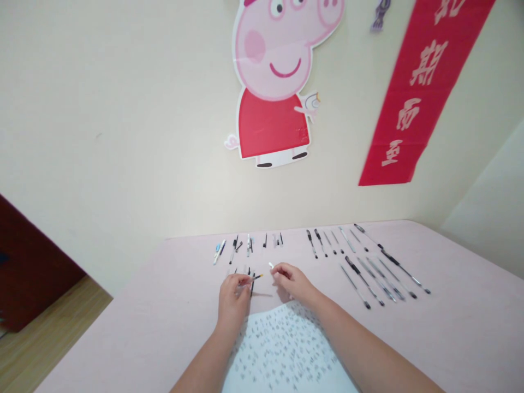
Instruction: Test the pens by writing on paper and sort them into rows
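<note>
My left hand (233,295) is closed in a pinch on a thin pen refill (256,278) whose tip points right. My right hand (291,281) is closed on a small white pen part (271,265), a few centimetres right of the refill's tip. Both hands hover over the pink table (450,338), just beyond a white sheet covered in handwriting (282,349). Small black pen caps and parts (248,271) lie just past my left hand.
A row of dismantled pen pieces (249,244) lies at the far middle of the table. Several black pens (368,273) lie in rows at the right. A cartoon pig cut-out (278,82) and a red banner (421,87) hang on the wall behind.
</note>
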### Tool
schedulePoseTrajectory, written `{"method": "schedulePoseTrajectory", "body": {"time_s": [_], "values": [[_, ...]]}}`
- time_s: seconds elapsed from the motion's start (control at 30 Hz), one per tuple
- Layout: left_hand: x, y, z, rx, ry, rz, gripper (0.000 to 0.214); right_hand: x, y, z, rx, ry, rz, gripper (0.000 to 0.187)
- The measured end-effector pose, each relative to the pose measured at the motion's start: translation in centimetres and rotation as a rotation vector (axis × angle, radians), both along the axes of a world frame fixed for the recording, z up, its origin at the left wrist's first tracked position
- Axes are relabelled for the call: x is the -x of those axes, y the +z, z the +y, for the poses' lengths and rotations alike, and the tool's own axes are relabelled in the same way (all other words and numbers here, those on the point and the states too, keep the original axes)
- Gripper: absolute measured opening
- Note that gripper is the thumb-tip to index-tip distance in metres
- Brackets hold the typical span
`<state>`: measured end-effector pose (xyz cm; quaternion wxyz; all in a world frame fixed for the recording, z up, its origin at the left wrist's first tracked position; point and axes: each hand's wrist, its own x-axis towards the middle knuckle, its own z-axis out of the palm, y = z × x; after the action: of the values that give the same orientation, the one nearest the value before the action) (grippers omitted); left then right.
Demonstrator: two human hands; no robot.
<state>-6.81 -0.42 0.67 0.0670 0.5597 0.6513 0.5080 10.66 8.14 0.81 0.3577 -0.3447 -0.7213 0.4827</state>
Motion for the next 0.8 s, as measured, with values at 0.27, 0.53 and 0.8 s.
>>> {"method": "schedulePoseTrajectory", "body": {"time_s": [0.27,0.53,0.8], "values": [[0.1,-0.4,0.2,-0.009,0.007,-0.004,0.013,-0.2,1.0,0.4,0.438,-0.033,0.489,0.033],[0.2,-0.6,0.2,0.012,0.009,-0.014,0.013,-0.3,1.2,0.4,0.512,-0.109,0.622,0.030],[0.1,-0.5,0.1,0.005,0.014,-0.021,0.014,0.0,1.4,0.0,0.495,-0.063,0.615,0.030]]}}
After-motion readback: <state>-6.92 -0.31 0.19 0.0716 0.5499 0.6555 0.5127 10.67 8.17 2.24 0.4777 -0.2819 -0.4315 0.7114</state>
